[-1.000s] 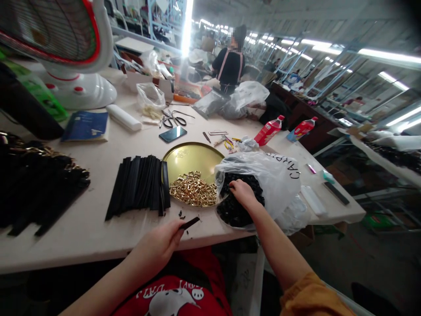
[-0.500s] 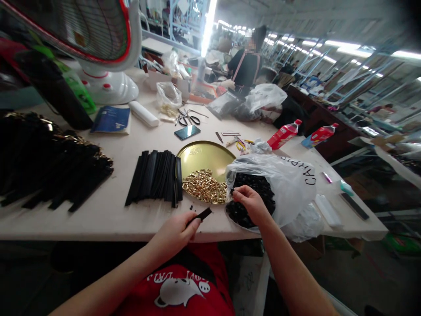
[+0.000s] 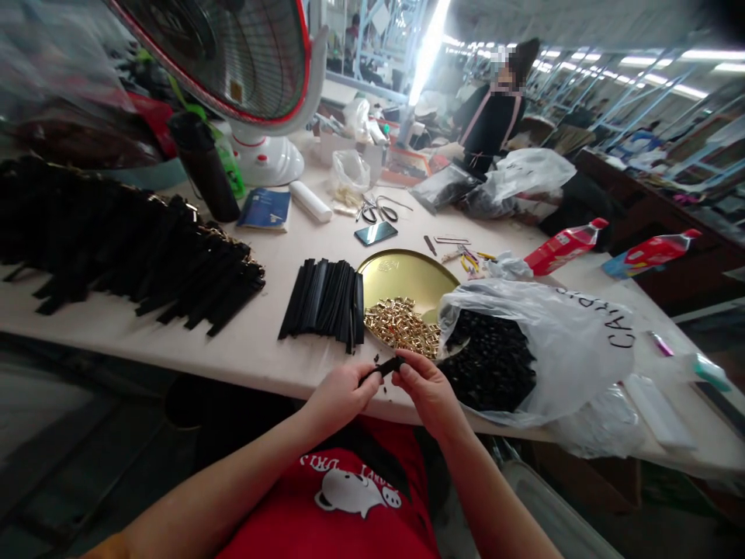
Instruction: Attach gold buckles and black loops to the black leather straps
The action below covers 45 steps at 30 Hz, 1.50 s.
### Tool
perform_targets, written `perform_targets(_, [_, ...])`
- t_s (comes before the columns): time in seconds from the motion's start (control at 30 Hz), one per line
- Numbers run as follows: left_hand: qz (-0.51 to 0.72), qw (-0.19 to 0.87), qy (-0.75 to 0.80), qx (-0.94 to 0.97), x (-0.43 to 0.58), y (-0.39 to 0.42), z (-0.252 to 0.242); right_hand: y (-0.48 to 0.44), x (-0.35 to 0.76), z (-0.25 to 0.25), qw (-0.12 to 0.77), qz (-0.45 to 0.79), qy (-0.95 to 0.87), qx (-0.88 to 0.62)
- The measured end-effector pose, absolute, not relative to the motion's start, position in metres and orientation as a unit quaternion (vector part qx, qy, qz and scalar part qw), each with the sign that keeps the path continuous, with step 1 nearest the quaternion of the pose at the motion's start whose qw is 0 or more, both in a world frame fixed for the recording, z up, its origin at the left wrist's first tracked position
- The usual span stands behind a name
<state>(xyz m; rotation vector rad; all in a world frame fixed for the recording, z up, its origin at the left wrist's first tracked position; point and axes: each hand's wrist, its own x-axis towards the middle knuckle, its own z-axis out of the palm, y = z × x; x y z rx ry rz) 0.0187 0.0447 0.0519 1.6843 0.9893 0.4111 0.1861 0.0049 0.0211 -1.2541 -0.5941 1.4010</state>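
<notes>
My left hand (image 3: 350, 388) is closed around a black strap (image 3: 389, 366), whose end points to the right. At that end my right hand (image 3: 424, 387) pinches with thumb and fingers; a small black piece was in it earlier, and it is now hidden by the fingers. Just beyond the hands lies a round gold tray (image 3: 407, 272) with a heap of small gold metal fittings (image 3: 401, 322). To its left is a row of black straps (image 3: 323, 301). On the right, small black pieces (image 3: 492, 361) fill an opened clear plastic bag (image 3: 573, 349).
A large pile of black straps (image 3: 133, 248) covers the table's left side, below a fan (image 3: 261, 159) and a dark bottle (image 3: 201, 167). Farther back lie a phone (image 3: 375, 233), scissors (image 3: 378, 208) and pliers (image 3: 469, 262). Red-labelled bottles (image 3: 567, 247) lie at the right. A person (image 3: 494, 116) stands beyond.
My right hand has left the bag of black pieces and come to the strap's end beside my left hand. The whole view has shifted left, so things appear farther right.
</notes>
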Motion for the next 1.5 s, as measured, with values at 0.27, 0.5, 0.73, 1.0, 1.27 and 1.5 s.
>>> perform_targets(0.27, [0.094, 0.464, 0.402, 0.784, 0.011, 0.050, 0.051, -0.001, 0.191, 0.024, 0.468, 0.529, -0.427, -0.564])
perform_targets(0.5, [0.058, 0.531, 0.395, 0.747, 0.011, 0.050, 0.048, -0.001, 0.190, 0.021, 0.441, 0.543, -0.415, -0.582])
perform_targets(0.73, [0.097, 0.451, 0.415, 0.784, 0.013, 0.042, 0.040, -0.007, 0.175, 0.008, 0.457, 0.528, -0.424, -0.576])
perform_targets(1.0, [0.079, 0.429, 0.391, 0.811, 0.016, 0.037, 0.034, -0.013, 0.182, 0.007, 0.437, 0.588, -0.365, -0.574])
perform_targets(1.27, [0.038, 0.447, 0.393, 0.803, 0.005, 0.038, 0.042, -0.017, 0.180, 0.001, 0.484, 0.602, -0.283, -0.569])
perform_targets(1.5, [0.050, 0.445, 0.391, 0.804, 0.007, 0.037, 0.037, -0.018, 0.175, 0.001, 0.500, 0.575, -0.284, -0.582])
